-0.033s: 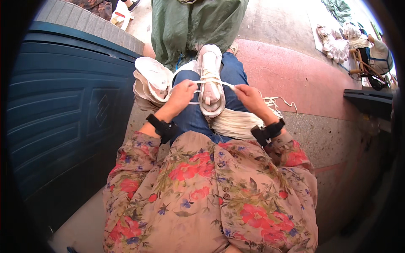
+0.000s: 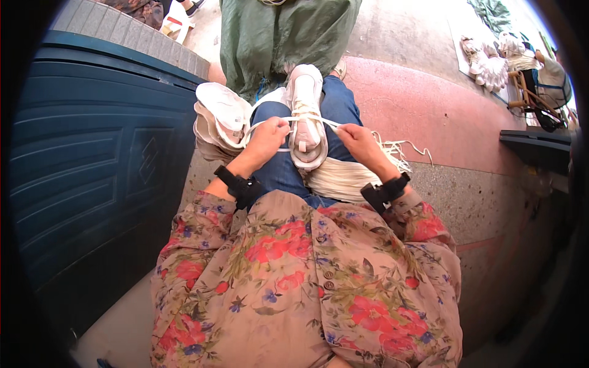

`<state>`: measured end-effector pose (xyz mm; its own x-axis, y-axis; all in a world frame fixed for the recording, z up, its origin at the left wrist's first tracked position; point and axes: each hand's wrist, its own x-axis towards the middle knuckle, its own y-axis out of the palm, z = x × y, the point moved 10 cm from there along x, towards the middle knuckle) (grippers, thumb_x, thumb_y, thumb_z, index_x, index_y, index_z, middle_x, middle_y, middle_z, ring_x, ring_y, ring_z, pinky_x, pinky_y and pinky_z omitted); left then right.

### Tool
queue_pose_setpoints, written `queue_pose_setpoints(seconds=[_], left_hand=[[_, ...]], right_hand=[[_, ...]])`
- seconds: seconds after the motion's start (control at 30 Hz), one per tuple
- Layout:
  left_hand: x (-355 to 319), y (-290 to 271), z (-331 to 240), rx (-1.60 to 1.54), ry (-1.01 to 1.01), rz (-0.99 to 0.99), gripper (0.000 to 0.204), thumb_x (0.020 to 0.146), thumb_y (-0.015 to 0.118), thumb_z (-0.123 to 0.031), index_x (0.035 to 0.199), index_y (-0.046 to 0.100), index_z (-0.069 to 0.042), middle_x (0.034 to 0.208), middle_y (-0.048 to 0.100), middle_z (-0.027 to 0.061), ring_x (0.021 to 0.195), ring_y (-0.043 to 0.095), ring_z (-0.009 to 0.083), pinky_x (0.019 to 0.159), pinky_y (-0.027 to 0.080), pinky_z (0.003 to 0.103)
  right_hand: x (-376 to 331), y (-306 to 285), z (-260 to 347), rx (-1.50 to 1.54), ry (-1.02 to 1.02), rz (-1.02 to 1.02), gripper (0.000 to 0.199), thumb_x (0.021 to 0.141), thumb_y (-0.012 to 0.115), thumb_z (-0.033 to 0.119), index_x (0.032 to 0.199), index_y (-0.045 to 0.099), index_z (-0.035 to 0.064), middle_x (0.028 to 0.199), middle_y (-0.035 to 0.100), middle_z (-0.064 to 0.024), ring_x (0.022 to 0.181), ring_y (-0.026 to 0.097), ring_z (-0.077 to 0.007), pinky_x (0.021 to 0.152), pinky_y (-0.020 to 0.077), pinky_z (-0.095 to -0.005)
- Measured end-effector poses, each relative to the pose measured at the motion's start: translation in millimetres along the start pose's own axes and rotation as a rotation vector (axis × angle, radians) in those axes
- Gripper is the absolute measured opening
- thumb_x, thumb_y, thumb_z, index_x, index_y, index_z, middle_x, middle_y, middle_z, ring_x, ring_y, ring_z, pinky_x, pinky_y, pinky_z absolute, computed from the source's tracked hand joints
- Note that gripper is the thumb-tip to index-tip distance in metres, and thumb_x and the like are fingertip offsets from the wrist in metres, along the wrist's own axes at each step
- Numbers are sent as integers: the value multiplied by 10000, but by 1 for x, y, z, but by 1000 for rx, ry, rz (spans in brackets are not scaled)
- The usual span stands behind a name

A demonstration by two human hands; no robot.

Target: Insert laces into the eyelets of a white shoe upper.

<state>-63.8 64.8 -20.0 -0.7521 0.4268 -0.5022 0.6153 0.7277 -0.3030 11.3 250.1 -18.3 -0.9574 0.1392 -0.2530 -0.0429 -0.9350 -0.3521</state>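
A white sneaker (image 2: 305,89) lies lengthwise over my jeans, between my knees. White shoelace (image 2: 329,123) crosses it near its tongue and runs out to both sides. My left hand (image 2: 268,140) is closed, pinching the lace just left of the shoe. On the other side, my right hand (image 2: 362,144) pinches the lace between thumb and fingers, pulled fairly straight. Across my right thigh rests a thick bundle of cream laces (image 2: 340,180), its loose ends trailing to the right. A stack of white shoe pieces (image 2: 222,109) sits beside my left knee.
A green sack (image 2: 288,37) stands just beyond my knees. Dark blue panelled door (image 2: 92,159) closes off the left side. Farther right are a pile of pale shoes (image 2: 488,67), a wooden chair frame (image 2: 521,92) and a dark flat-topped object (image 2: 537,144).
My right hand has shifted slightly left, toward the shoe. My left hand has moved very slightly; the lace stays in both hands and the shoe has not moved.
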Motion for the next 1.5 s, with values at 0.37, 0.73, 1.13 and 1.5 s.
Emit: queue_pose_setpoints(seconds=[0.37, 0.73, 1.13, 1.5], left_hand=[[7, -7, -7, 318, 241, -93, 162, 794, 525, -135, 817, 596, 9, 656, 574, 66, 576, 533, 137, 543, 432, 279], [14, -6, -24, 515, 349, -309, 196, 790, 478, -153, 749, 575, 13, 716, 575, 223, 720, 560, 381, 638, 438, 447], [10, 13, -42, 742, 497, -229, 143, 771, 486, -150, 732, 552, -29, 732, 564, 162, 694, 563, 354, 607, 449, 437], [-7, 8, -50, 901, 535, -427, 140, 746, 549, -206, 760, 610, -81, 714, 590, 80, 745, 533, 255, 629, 401, 384]], right_hand=[[24, 22, -3, -270, -52, 8, 286, 841, 417, 219, 792, 557, -25, 756, 557, -243, 763, 538, -398, 659, 413, -454], [23, 16, -12, -121, 35, 10, 256, 852, 419, 195, 887, 556, -19, 772, 570, -226, 764, 551, -377, 654, 422, -419], [25, 14, -8, -158, -2, -26, 270, 833, 469, 221, 831, 567, -30, 735, 565, -227, 713, 552, -379, 628, 426, -401], [26, 23, -2, -84, -46, 60, 247, 823, 471, 209, 800, 573, -15, 746, 569, -227, 731, 550, -385, 636, 427, -415]])
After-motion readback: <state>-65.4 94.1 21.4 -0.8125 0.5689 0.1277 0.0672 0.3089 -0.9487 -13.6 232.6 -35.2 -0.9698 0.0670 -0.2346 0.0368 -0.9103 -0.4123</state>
